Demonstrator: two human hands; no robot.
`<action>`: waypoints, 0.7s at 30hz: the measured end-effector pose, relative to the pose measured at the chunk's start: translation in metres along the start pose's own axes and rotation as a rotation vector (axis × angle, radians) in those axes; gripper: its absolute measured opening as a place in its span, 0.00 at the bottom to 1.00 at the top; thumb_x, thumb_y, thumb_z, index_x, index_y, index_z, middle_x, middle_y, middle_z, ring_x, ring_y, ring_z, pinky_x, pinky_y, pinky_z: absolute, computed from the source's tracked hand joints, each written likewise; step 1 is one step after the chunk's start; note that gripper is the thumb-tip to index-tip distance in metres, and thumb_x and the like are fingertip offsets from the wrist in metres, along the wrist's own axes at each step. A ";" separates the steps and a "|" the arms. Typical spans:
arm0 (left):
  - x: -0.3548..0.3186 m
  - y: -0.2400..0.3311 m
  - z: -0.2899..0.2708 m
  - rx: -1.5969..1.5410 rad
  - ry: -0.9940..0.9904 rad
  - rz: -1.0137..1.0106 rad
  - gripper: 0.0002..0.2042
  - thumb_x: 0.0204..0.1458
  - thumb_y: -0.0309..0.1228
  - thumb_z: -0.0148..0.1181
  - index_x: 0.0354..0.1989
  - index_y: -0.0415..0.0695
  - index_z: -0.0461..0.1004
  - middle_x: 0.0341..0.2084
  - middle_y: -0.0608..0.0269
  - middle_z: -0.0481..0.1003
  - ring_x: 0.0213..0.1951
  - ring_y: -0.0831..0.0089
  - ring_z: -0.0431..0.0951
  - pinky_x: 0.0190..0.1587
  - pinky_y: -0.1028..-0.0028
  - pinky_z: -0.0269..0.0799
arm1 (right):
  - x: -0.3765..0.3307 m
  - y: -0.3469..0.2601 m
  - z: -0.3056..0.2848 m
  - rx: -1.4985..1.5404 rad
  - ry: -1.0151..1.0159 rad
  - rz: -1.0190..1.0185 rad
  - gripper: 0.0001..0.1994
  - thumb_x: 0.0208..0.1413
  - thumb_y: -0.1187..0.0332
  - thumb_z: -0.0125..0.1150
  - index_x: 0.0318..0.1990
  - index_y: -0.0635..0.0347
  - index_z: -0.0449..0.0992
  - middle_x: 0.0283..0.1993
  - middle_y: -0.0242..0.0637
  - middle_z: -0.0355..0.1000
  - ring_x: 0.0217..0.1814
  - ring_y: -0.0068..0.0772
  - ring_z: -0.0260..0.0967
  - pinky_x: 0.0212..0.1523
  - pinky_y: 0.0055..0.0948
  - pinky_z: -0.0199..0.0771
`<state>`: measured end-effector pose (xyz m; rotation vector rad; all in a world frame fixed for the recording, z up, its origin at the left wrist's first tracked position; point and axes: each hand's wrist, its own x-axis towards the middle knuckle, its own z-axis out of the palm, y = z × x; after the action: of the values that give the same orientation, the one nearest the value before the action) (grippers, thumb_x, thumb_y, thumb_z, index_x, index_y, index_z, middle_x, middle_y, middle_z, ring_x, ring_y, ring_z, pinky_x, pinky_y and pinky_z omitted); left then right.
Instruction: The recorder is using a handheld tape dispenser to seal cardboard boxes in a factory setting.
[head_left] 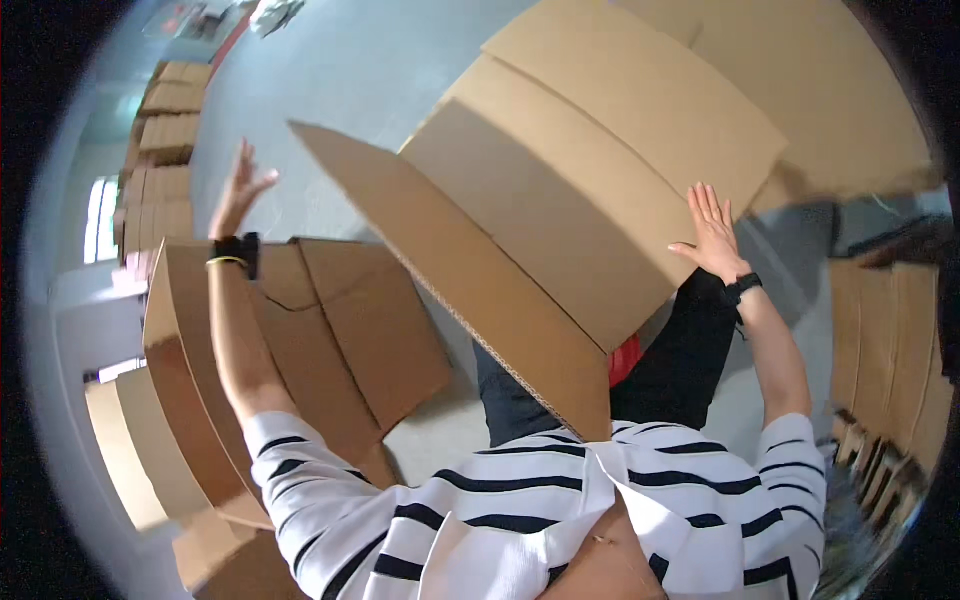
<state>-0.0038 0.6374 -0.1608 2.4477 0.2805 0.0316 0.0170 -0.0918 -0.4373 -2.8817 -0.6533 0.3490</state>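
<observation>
A large brown cardboard box (545, 200), partly unfolded with creased panels, lies in front of my body and leans away from me. One of its panels, a long flap (480, 280), stands up toward my waist with its corrugated edge showing. My right hand (714, 236) is stretched flat against the box's right side, fingers spread, gripping nothing. Off to the left, my left hand (238, 190) is raised in the air with its fingers apart, away from the flap's far corner. It holds nothing.
Folded cardboard (370, 320) lies close by my left forearm. Cardboard stacks (165, 135) line the left wall. A wide cardboard sheet (820, 90) extends at the far right, and more cardboard (885, 340) stands at the right. Something red (624, 360) shows between my legs.
</observation>
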 end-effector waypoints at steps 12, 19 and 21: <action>0.149 0.000 0.201 -0.620 0.060 -0.021 0.36 0.52 0.47 0.61 0.63 0.43 0.51 0.57 0.54 0.62 0.57 0.60 0.64 0.55 0.67 0.63 | 0.000 0.027 -0.003 0.413 -0.066 -0.039 0.31 0.66 0.47 0.35 0.68 0.59 0.52 0.74 0.44 0.40 0.78 0.41 0.27 0.73 0.48 0.24; 0.271 0.030 0.345 -0.008 -0.185 -0.121 0.55 0.33 0.57 0.72 0.62 0.28 0.53 0.54 0.38 0.64 0.54 0.52 0.69 0.54 0.62 0.66 | -0.011 0.047 -0.036 1.275 0.124 0.168 0.32 0.66 0.45 0.27 0.68 0.59 0.52 0.72 0.41 0.48 0.74 0.40 0.43 0.74 0.40 0.35; 0.294 0.022 0.379 0.104 -0.054 0.001 0.57 0.33 0.56 0.72 0.64 0.29 0.50 0.62 0.34 0.56 0.63 0.48 0.60 0.62 0.59 0.59 | -0.016 0.042 -0.036 0.996 0.238 0.147 0.29 0.67 0.49 0.35 0.66 0.61 0.55 0.72 0.45 0.48 0.74 0.43 0.43 0.72 0.42 0.40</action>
<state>0.3229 0.4470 -0.4565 2.5479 0.2632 -0.0493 0.0296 -0.1404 -0.4091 -1.9611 -0.1357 0.2415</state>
